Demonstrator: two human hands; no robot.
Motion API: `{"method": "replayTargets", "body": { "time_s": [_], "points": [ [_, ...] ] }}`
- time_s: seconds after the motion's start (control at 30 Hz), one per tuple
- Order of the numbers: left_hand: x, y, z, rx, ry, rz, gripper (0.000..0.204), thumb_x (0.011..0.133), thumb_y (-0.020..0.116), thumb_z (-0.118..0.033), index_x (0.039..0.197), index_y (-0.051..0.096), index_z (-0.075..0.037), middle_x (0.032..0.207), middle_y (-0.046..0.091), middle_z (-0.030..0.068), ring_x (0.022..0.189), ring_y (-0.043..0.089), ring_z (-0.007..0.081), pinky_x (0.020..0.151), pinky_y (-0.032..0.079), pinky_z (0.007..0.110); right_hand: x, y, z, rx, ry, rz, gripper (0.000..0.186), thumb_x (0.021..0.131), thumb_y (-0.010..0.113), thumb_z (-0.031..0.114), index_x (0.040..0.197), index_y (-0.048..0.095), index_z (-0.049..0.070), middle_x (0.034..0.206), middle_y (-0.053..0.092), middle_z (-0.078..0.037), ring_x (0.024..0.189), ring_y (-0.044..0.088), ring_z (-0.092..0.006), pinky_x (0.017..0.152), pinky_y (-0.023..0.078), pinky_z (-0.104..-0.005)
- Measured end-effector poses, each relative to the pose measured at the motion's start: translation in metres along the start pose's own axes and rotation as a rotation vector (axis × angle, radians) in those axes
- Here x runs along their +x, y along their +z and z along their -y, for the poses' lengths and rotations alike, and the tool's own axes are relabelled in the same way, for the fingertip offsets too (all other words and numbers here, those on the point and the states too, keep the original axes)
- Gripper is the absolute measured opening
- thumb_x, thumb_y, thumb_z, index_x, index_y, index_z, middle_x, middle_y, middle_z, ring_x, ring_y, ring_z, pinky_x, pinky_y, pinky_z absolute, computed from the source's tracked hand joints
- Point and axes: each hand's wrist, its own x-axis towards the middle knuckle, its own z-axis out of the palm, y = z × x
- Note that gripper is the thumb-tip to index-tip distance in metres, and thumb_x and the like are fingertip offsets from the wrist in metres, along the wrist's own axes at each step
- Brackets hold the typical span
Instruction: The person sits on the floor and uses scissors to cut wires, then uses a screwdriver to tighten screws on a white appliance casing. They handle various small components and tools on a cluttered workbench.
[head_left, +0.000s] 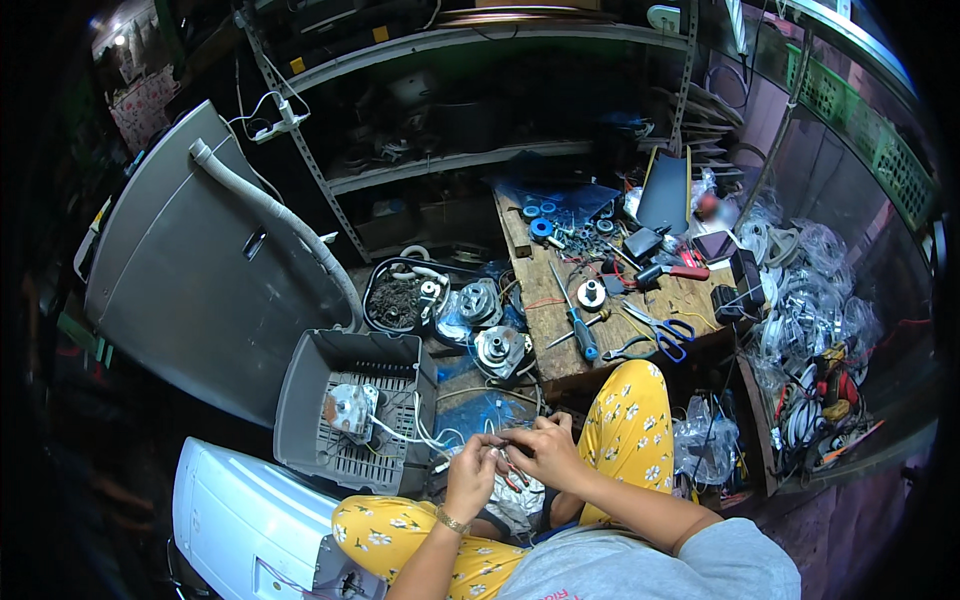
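Observation:
White electrical wires (402,436) run from a metal motor (350,411) to my hands. My left hand (473,472) pinches the wires in front of my lap, a bracelet on its wrist. Fingertip to fingertip with it, my right hand (547,452) is closed on the same wires; the ends between the fingers are too small to make out. The motor rests in a grey slotted plastic tub (300,400) to the left. Below my hands, a red-handled tool (514,480) lies on pale crumpled material, partly hidden.
A wooden bench (545,320) on the right holds a screwdriver (580,335), blue-handled scissors (672,338) and pliers (632,352). Two more motors (497,347) sit beyond my hands. A large grey panel with a hose (270,205) leans left; a white appliance housing (230,510) lies nearer.

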Motion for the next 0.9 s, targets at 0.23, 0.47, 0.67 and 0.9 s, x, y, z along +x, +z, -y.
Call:
{"method": "replayTargets", "body": {
  "time_s": [0.23, 0.47, 0.67, 0.9],
  "points": [
    [-0.002, 0.004, 0.000, -0.097, -0.018, 0.064, 0.015, 0.093, 0.045, -0.002, 0.107, 0.051, 0.000, 0.066, 0.057, 0.0031, 0.059, 0.054, 0.0085, 0.058, 0.045, 0.023, 0.015, 0.018, -0.024, 0.006, -0.140, -0.109, 0.014, 0.072, 0.067, 0.020, 0.086, 0.069, 0.018, 0.080, 0.067, 0.002, 0.081, 0.054, -0.0200, 0.078, 0.031, -0.0439],
    [0.001, 0.009, -0.011, 0.290, 0.142, -0.017, 0.011, 0.088, 0.052, -0.002, 0.097, 0.058, 0.000, 0.063, 0.063, 0.0070, 0.056, 0.062, 0.0134, 0.054, 0.048, 0.027, 0.031, 0.015, -0.033, 0.280, -0.063, -0.073, 0.030, 0.069, 0.063, 0.007, 0.098, 0.069, 0.016, 0.098, 0.062, -0.007, 0.086, 0.053, -0.0227, 0.084, 0.036, -0.0393],
    [0.007, 0.008, 0.001, 0.452, 0.254, -0.181, 0.012, 0.080, 0.063, -0.007, 0.088, 0.056, -0.002, 0.069, 0.064, 0.0168, 0.068, 0.064, 0.0358, 0.058, 0.048, 0.042, 0.032, -0.014, 0.008, 1.048, 0.176, 0.087, 0.039, 0.072, 0.052, -0.007, 0.111, 0.050, -0.003, 0.108, 0.055, -0.013, 0.104, 0.056, -0.0214, 0.091, 0.045, -0.0327],
    [0.009, -0.005, -0.018, 0.298, 0.155, -0.196, 0.013, 0.085, 0.054, 0.001, 0.098, 0.054, 0.001, 0.065, 0.063, 0.0110, 0.058, 0.062, 0.0211, 0.057, 0.046, 0.032, -0.022, -0.019, 0.005, 0.435, 0.083, 0.126, 0.034, 0.068, 0.057, 0.002, 0.101, 0.051, 0.007, 0.095, 0.059, -0.009, 0.093, 0.058, -0.0269, 0.081, 0.032, -0.0387]
  ]
}}
